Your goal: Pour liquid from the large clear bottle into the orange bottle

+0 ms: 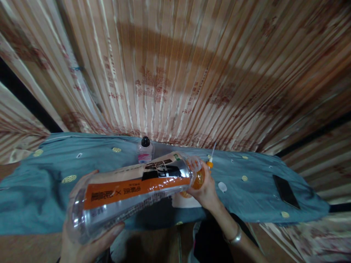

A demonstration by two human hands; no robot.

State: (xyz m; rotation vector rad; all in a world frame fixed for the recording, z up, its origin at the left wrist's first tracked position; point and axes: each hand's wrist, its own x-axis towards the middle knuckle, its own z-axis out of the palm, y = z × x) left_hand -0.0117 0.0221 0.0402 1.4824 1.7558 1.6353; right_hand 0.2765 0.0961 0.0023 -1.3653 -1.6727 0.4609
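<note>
A large clear plastic drink bottle with an orange, silver and black label lies tilted across the middle, its neck to the right. My left hand wraps round its base from below, thumb on the near side. At the neck end, my right hand is closed round a small orange see-through container. Beside these fingers shows an orange cap with a thin white tip pointing up; whether it belongs to the container I cannot tell. The bottle's mouth is partly hidden.
A teal patterned cloth covers the surface. A small clear bottle with a black cap stands behind the drink bottle. A white round piece and a dark phone lie to the right. Pleated curtains hang behind.
</note>
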